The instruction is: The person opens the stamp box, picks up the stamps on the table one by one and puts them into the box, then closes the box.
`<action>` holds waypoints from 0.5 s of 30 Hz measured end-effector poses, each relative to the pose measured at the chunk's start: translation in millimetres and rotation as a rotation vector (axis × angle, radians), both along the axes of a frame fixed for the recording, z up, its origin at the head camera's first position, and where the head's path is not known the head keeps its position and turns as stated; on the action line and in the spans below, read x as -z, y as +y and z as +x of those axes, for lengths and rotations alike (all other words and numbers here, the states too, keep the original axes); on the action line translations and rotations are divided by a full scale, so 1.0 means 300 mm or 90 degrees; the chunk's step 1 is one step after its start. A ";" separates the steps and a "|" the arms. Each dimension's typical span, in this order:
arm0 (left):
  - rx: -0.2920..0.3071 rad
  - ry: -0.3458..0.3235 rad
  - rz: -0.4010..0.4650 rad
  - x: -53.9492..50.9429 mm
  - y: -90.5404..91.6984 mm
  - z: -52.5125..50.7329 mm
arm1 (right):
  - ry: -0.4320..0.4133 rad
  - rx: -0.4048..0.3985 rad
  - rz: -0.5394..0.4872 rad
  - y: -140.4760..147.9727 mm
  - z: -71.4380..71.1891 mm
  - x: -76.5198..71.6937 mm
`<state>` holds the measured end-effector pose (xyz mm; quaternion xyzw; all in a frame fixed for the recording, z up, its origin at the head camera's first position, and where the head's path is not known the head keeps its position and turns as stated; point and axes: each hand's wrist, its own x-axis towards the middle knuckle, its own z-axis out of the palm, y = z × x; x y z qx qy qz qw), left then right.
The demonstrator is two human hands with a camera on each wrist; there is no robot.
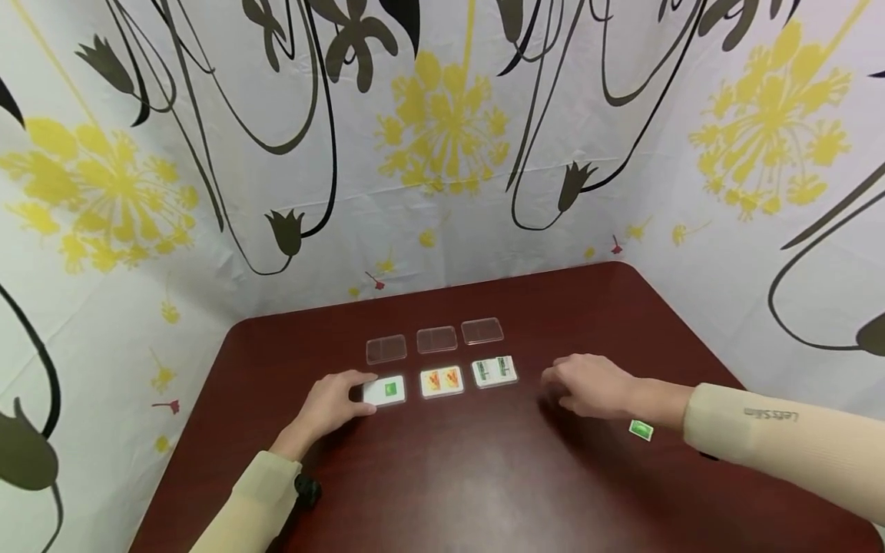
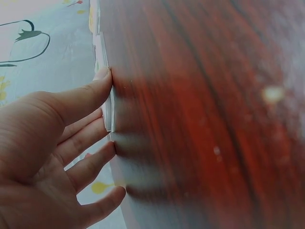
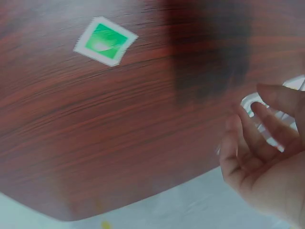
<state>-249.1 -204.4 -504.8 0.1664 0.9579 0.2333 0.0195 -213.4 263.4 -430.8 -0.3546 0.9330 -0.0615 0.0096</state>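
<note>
My left hand (image 1: 330, 401) holds a shallow clear plastic case (image 1: 373, 393) by its left end, thumb at the near edge and fingers at the far edge. White backing and one green stamp show inside it. Edge-on in the left wrist view, the case (image 2: 109, 114) lies flat on the table. Over the table to the right hovers my right hand (image 1: 591, 385), its fingers loosely bent and nothing seen between them. Beneath the right forearm lies a loose green stamp (image 1: 641, 429) with a white serrated border; the same stamp (image 3: 106, 41) is plain in the right wrist view.
Right of the held case are a case with two orange stamps (image 1: 442, 381) and one with two grey-green stamps (image 1: 494, 372). Behind them stand clear lids or trays (image 1: 386, 349), (image 1: 437, 339), (image 1: 482, 331) in a row. Patterned cloth (image 1: 456, 230) surrounds the dark red table (image 1: 456, 476).
</note>
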 end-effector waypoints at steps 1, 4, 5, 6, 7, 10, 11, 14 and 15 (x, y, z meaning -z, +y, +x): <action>0.001 0.001 0.001 -0.002 -0.001 0.000 | -0.009 -0.002 0.001 0.024 -0.003 -0.003; -0.006 0.002 -0.001 -0.006 -0.007 0.002 | -0.038 -0.009 0.003 0.092 -0.017 -0.006; -0.010 0.001 -0.003 -0.006 -0.009 0.004 | -0.048 -0.012 0.002 0.114 -0.021 -0.005; -0.014 -0.001 -0.006 -0.005 -0.011 0.006 | -0.057 -0.012 0.002 0.136 -0.022 -0.002; -0.016 -0.003 -0.007 -0.004 -0.012 0.007 | -0.068 -0.013 0.001 0.158 -0.022 0.000; -0.007 -0.004 -0.009 -0.002 -0.010 0.006 | -0.093 -0.010 0.001 0.221 -0.005 0.008; -0.004 -0.003 -0.009 -0.001 -0.008 0.004 | -0.096 -0.005 0.001 0.241 0.003 0.011; -0.001 -0.002 -0.005 0.000 0.001 0.000 | -0.109 0.018 0.002 0.293 0.030 0.019; -0.001 -0.003 -0.005 0.001 0.004 -0.002 | -0.117 0.028 0.002 0.308 0.039 0.020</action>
